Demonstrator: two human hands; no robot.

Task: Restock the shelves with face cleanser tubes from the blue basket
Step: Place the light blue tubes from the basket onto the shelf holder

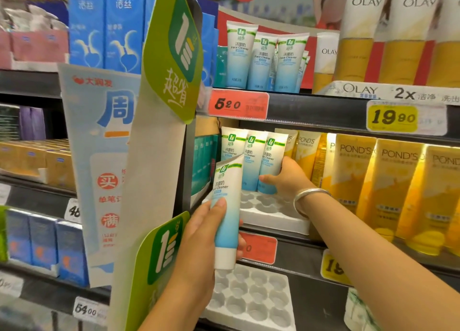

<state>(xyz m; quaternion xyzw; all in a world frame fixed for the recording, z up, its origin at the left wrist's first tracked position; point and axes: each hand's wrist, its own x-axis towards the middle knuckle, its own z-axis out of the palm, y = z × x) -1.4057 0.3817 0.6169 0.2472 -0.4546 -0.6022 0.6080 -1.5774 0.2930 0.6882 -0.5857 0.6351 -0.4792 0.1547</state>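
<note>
The left hand [199, 233] holds one face cleanser tube [227, 211] upright, cap down, in front of the shelves. Its thumb lies on the front of the tube and the fingers [241, 241] curl round it from behind, so the tube is clamped between them.

The right hand [286, 178] reaches into the middle shelf [298, 241], with a silver bracelet [308, 197] on the wrist. Its thumb and fingers are closed on the lower part of the rightmost of three tubes [254, 161] that stand side by side, caps down, at the back of a white tray [271, 218]. The front of this tray shows round hollows with nothing in them.

To the right of the three tubes stand yellow tubes [373, 178] in a row. On the shelf above, more face cleanser tubes [263, 59] of the same kind stand behind a red price tag [239, 104]. Lower down, a second white tray [251, 298] with round hollows lies on the bottom shelf. A green and white sign [171, 56] hangs at the left of the shelves, partly in front of blue boxes [107, 31].

The blue basket does not appear in the view.
</note>
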